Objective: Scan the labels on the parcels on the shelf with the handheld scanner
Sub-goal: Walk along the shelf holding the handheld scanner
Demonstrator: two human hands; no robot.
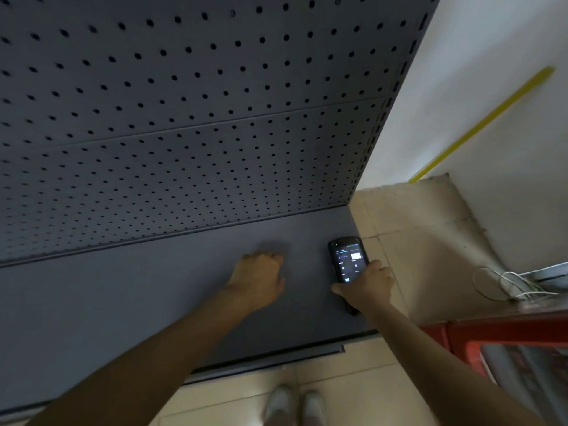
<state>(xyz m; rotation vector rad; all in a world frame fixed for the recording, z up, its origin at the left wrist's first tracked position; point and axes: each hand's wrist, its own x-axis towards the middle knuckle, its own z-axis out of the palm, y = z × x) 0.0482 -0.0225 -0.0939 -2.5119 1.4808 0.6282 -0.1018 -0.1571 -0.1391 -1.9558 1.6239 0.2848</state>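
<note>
Scanner [348, 265] lies flat at right end of shelf [153, 302], near edge, screen up and lit, long axis running front to back, top end toward back panel. Slim black slab, rounded corners, glossy glass face showing small pale icons and one white box. Right hand [368, 282] wraps lower half, thumb on left side, fingers [373, 265] over right edge, grasping scanner. Left hand [261, 276] just left of it, curled into loose fist, knuckles on shelf, holding nothing visible. Nearest: pale shoes [295, 405] on beige tiled floor [399, 241]. Shelf smooth, matte, dark grey metal. Behind, pegboard [199, 103] of same grey, dotted with round holes in rows. Beyond right: white wall [491, 41], yellow strip [482, 124], loose white wires [507, 284], red frame [491, 330].
</note>
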